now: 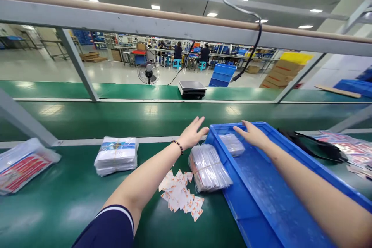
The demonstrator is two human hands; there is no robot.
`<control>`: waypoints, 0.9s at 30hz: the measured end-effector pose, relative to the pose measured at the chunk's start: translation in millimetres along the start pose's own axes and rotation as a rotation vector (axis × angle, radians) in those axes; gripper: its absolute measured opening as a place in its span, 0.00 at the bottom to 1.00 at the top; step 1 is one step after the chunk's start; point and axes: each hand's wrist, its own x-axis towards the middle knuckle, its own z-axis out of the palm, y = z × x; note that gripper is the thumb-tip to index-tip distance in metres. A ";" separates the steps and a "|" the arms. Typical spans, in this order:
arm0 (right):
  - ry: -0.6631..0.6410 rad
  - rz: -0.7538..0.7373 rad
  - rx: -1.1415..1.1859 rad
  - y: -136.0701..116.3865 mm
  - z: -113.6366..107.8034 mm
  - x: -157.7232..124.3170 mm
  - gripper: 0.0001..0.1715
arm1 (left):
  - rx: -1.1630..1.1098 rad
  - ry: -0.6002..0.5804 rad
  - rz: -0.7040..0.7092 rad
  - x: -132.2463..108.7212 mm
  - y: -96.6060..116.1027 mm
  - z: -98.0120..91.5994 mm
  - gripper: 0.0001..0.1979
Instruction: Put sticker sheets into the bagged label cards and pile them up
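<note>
My left hand (192, 133) is stretched forward with its fingers spread, touching the far left corner of a blue plastic bin (261, 186). My right hand (252, 133) reaches into the bin, fingers extended and flat, beside a small bundle of clear packets (232, 143) lying inside at the far end. A larger banded bundle of clear packets (207, 168) leans against the bin's outer left wall. Below it, loose orange-and-white triangular cards (181, 195) are scattered on the green bench (58, 201).
A banded stack of white booklets (116, 155) lies to the left, and a bagged red-and-white pack (21, 164) at the far left. Black-rimmed items (315, 145) and plastic sheets (348, 149) lie to the right. A scale (192, 88) sits beyond the green conveyor (145, 116).
</note>
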 end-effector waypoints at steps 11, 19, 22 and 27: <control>-0.236 -0.504 -0.307 -139.1 21.7 -101.8 0.40 | -0.039 -0.116 -0.115 -242.7 -13.1 -18.1 0.18; -0.450 -0.450 -0.302 -215.0 109.2 -148.1 0.40 | -0.077 -0.129 -0.408 -321.4 -69.4 -80.8 0.21; -0.537 -0.326 0.030 -237.0 149.8 -156.9 0.39 | -0.137 -0.078 -0.446 -325.2 -85.9 -103.9 0.20; -0.567 -0.092 0.390 -266.5 219.7 -162.3 0.41 | -0.190 0.278 -0.497 -318.5 -106.8 -147.4 0.21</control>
